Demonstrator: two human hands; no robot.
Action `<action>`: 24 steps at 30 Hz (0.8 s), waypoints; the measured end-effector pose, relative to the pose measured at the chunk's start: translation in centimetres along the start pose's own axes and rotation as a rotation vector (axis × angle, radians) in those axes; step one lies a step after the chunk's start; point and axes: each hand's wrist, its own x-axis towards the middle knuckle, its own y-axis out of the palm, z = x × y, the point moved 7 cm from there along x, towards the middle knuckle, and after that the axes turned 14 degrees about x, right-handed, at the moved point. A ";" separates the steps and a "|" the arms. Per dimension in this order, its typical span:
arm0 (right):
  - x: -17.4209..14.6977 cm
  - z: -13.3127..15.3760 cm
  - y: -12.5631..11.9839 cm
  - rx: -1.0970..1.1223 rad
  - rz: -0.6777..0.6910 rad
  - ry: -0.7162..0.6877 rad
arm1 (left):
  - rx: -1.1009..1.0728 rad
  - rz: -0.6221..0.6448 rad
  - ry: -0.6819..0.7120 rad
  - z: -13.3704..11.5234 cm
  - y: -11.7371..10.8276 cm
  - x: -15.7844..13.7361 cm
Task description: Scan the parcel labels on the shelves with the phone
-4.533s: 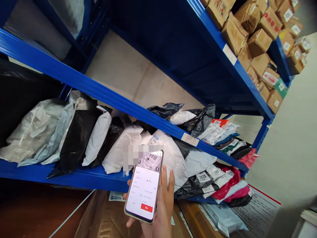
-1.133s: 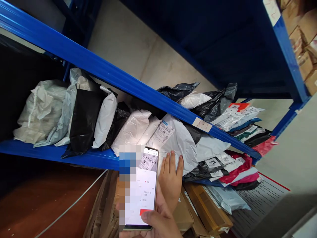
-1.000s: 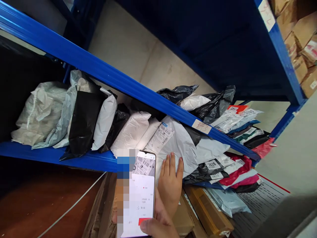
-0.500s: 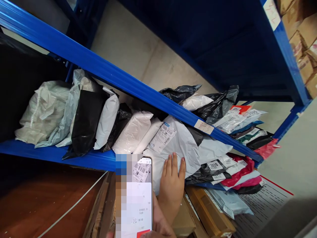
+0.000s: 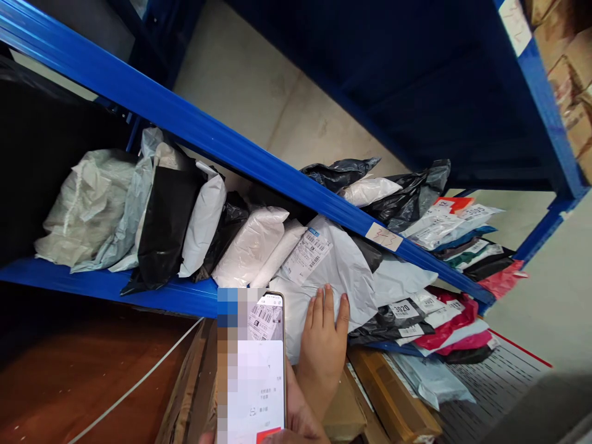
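Observation:
My left hand [image 5: 324, 345] lies with its fingers stretched out on a large pale grey plastic mailer bag [image 5: 345, 259]. A printed shipping label [image 5: 309, 253] with barcodes is stuck on the bag's upper left. In front of it, low in the picture, my right hand [image 5: 300, 407] is closed round a smartphone [image 5: 259, 388], its thumb over the bottom of the screen. The screen shows a camera picture of a label above a white panel; its left side is blurred out. The phone and my right hand hide part of the bag and my left wrist.
A blue shelf [image 5: 185, 290] holds white, grey and black mailer bags in a row. A shelf beam [image 5: 259, 166] marked 3-3 slants above them. Several numbered parcels [image 5: 402, 308] lie stacked at right. Cardboard boxes [image 5: 393, 394] stand below.
The view has shifted very slightly, so shelf and parcels appear a little further right. My left hand stays on the bag and my right hand keeps holding the phone.

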 end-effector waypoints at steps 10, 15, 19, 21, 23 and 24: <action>2.1 -1.8 2.9 0.018 0.033 -0.033 | -0.192 0.135 -0.026 3.3 -4.3 2.7; 3.4 -1.5 3.7 -0.014 0.018 -0.054 | -0.259 0.198 -0.036 4.4 -4.7 3.8; 3.2 -0.8 4.3 -0.046 0.011 -0.052 | -0.287 0.229 -0.023 4.5 -4.8 3.7; 3.0 -0.6 4.6 -0.063 -0.002 -0.082 | -0.294 0.236 -0.013 4.5 -4.9 3.6; 2.8 -0.7 5.0 -0.082 -0.020 -0.121 | -0.296 0.236 -0.001 4.5 -5.0 3.6; 2.8 -0.8 5.2 -0.092 -0.028 -0.139 | -0.296 0.234 0.005 4.4 -5.0 3.6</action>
